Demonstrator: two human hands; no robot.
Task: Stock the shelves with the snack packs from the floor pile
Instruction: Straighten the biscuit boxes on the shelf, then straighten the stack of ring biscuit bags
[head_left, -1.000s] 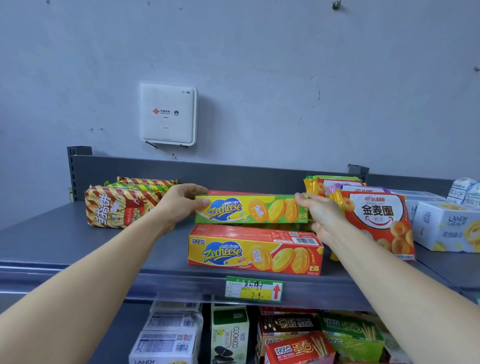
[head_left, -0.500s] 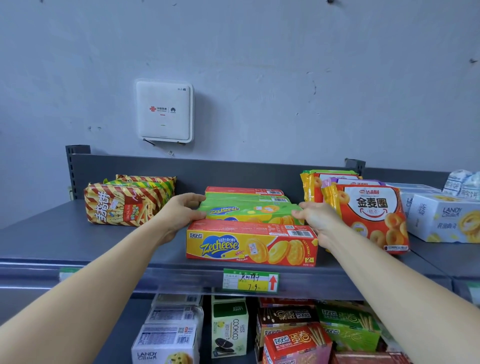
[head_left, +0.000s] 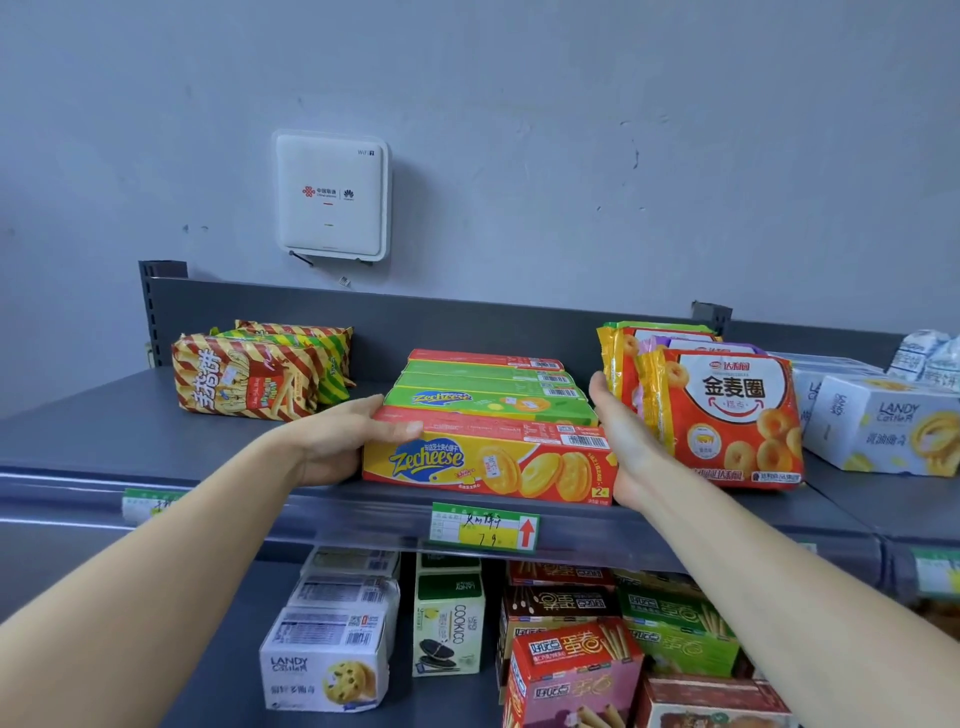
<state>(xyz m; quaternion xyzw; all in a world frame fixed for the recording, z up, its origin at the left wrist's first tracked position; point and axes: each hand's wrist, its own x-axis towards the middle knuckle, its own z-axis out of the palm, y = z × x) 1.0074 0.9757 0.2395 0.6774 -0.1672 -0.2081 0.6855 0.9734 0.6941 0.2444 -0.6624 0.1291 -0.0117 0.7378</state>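
Observation:
A red Zecheese box (head_left: 488, 462) lies along the front edge of the grey top shelf (head_left: 104, 447). Behind it a green Zecheese box (head_left: 488, 402) lies flat, with more green and red boxes in a row behind that. My left hand (head_left: 337, 441) is at the red box's left end, fingers curled over its top corner. My right hand (head_left: 623, 441) presses flat against the right ends of the red and green boxes. The red box is clamped between both hands. No floor pile is in view.
Striped snack bags (head_left: 244, 379) stand to the left on the shelf. Orange ring-cookie bags (head_left: 727, 415) touch my right hand's back, with white LANDY boxes (head_left: 883, 426) further right. A price tag (head_left: 485, 527) hangs below. The lower shelf holds several boxes (head_left: 571, 670).
The green box I held up between both hands went down flat behind the red box. Both hands then slid forward to the red box's ends.

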